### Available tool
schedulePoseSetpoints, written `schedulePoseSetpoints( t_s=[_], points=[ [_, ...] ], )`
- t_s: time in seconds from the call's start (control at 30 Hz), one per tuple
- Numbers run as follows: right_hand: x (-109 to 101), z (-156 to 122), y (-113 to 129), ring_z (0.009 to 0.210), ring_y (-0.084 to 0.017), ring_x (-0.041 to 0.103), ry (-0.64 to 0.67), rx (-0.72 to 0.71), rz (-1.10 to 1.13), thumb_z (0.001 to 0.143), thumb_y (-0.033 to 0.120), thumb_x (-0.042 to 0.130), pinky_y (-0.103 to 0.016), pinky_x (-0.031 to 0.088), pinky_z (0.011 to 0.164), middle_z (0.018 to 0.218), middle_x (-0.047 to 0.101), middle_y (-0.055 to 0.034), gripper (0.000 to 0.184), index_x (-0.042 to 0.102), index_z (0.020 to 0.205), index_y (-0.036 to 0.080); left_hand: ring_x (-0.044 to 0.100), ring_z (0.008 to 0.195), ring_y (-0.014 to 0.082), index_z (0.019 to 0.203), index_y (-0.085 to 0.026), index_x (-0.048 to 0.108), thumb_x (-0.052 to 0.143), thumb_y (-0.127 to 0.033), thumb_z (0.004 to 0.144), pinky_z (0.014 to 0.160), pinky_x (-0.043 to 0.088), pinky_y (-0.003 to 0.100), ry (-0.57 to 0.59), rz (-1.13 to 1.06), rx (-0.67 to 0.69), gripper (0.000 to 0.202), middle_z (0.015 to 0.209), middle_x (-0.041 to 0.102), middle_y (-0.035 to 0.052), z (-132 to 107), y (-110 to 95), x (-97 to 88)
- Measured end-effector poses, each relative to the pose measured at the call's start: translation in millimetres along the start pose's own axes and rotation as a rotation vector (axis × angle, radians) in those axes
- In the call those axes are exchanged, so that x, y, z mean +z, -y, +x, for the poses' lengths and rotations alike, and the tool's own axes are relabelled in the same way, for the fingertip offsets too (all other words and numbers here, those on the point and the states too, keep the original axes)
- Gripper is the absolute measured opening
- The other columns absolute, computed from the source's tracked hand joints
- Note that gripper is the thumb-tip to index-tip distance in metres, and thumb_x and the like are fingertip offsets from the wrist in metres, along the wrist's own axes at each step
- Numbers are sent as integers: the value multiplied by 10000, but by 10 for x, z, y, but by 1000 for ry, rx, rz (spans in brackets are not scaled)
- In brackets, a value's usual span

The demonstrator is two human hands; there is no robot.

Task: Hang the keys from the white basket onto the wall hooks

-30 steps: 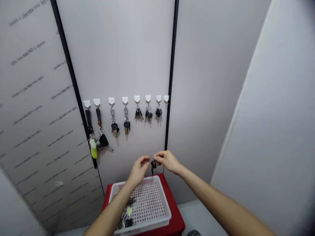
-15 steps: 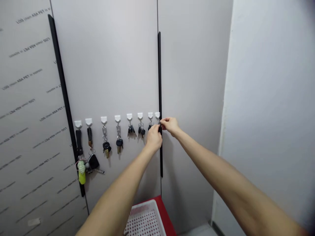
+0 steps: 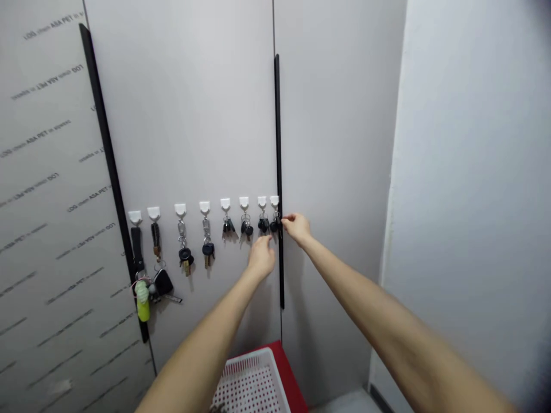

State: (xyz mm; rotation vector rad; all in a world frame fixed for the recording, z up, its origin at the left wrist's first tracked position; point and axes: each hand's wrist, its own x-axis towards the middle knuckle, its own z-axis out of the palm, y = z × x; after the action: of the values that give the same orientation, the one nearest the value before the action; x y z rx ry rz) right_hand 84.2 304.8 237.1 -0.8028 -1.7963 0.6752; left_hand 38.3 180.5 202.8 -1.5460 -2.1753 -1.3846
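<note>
A row of white hooks on the grey door panel carries several bunches of keys. At the row's right end, a bunch of dark-headed keys hangs from the last hook. My right hand is at this bunch's right side, thumb and forefinger pinched at its edge. Just below the last two bunches is my left hand, its fingers loosely bent and apart, with nothing visible in them. The neighbouring key bunch hangs above it. My left palm is hidden from view.
Black vertical handles run along the panel edges. Farther left hang keys with a black strap and a yellow-green charm. A white perforated basket stands on a red surface below. A white wall rises at right.
My left hand has dropped down and left, away from the last key bunch, uncovering the last two bunches. My right hand has shifted slightly lower beside the keys.
</note>
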Motion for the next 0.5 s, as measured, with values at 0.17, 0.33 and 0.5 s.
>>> schedulePoseSetpoints(
  t_s=[0.17,0.33,0.5],
  points=[
    [315,-890,-348,353,-47,372,409,78,11,598,166,419,-171,310,376,438,423,52,300,500,880,108,473,605,86,898,-122,504,447,-95,575,622,371,210,-21,-135,-280,329,702,524,18,-605,694,-60],
    [589,-1568,-78,335,-36,315,743,0,192,573,100,426,-157,285,366,402,360,100,608,248,1153,142,345,417,44,1066,-112,369,438,-62,540,457,311,160,-161,-425,-375,533,462,362,-85,-920,932,-418],
    [438,-1611,715,420,-46,350,400,-312,570,628,133,417,-176,333,454,495,393,85,711,6,1201,224,356,471,29,1186,-235,120,459,-94,566,513,325,145,-263,-614,-28,720,516,387,-91,-906,455,-1016]
  ],
)
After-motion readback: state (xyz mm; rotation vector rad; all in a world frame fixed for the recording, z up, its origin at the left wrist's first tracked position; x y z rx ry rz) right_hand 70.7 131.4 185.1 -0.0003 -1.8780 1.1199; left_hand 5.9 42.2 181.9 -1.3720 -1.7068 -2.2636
